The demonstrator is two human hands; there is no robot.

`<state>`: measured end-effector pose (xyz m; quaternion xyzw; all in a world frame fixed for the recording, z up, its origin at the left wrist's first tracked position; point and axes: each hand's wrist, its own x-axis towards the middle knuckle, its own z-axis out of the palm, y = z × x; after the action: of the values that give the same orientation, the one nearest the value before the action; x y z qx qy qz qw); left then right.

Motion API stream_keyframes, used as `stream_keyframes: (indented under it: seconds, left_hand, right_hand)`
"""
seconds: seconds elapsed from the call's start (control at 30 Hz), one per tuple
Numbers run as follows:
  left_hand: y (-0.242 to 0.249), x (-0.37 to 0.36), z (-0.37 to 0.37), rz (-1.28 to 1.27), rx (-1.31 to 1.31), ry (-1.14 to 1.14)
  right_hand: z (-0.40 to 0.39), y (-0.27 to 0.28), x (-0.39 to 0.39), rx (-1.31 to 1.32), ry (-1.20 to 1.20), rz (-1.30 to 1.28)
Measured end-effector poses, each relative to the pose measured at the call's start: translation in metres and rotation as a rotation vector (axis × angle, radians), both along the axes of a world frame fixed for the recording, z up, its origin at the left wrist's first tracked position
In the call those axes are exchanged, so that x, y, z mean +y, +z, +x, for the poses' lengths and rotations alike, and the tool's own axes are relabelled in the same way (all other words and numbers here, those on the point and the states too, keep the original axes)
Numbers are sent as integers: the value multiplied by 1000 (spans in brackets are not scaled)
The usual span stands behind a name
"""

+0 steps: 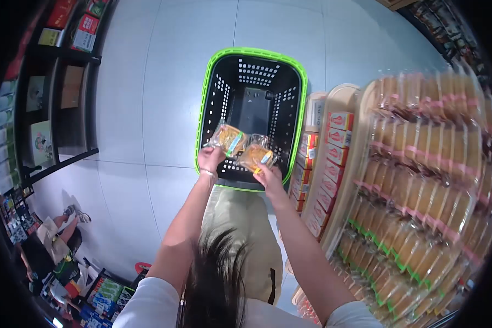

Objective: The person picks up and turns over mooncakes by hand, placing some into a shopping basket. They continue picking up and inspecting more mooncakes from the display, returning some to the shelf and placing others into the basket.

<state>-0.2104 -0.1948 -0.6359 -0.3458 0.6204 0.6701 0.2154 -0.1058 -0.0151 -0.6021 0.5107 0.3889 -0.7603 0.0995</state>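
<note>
Below me is a black shopping basket with a bright green rim and perforated walls. Over its near end, my left hand pinches the edge of a clear-wrapped pastry with a green and blue label. My right hand has its fingers closed on a second wrapped pastry, which bears a yellow and blue label. The two packs are side by side and seem to touch. Clear plastic shows just behind the right pack; whether it belongs to that pack I cannot make out. The basket's far floor is dark.
On the right, a display rack carries rows of wrapped baked goods with pink and green ties. Beside it stand red and white boxes on a narrow shelf. Dark shelving lines the left, and another person's legs show at lower left.
</note>
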Motion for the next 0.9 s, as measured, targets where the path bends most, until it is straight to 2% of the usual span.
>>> stream_keyframes:
  seconds: [0.07,0.1,0.2,0.27,0.4,0.53,0.6,0.67,0.8,0.87,0.9]
  left_hand:
    - [79,-4,16,80,-133,-38]
    - [113,-4,28,106,-135,11]
    - [178,-11,67,262,-154,40]
    - [190,-20,90,415,-191,-37]
    - [253,0,125,475,-224,-146]
    - [366,46,138,555,-168,-314]
    - [430,68,145,636,-80,-394]
    - [490,87,156,706,10,-542]
    - [559,122,186,878,193,-720]
    - [551,130,189,968,143,-889]
    - [557,137,199,974,101,-875]
  right_hand:
    - [25,62,-1,18,40,-70]
    - [39,85,-3,6,5,-114]
    - [80,160,-3,77,-38,-87]
    - [106,200,1,15,-6,-111]
    - [156,286,9,23,-151,-57]
    - [207,384,13,191,-326,84]
    - [229,432,8,234,-397,103]
    - [253,467,-3,356,-472,231]
    - [292,510,-24,467,-616,330]
    - [310,526,-31,423,-680,311]
    - [319,528,-35,431,-722,377]
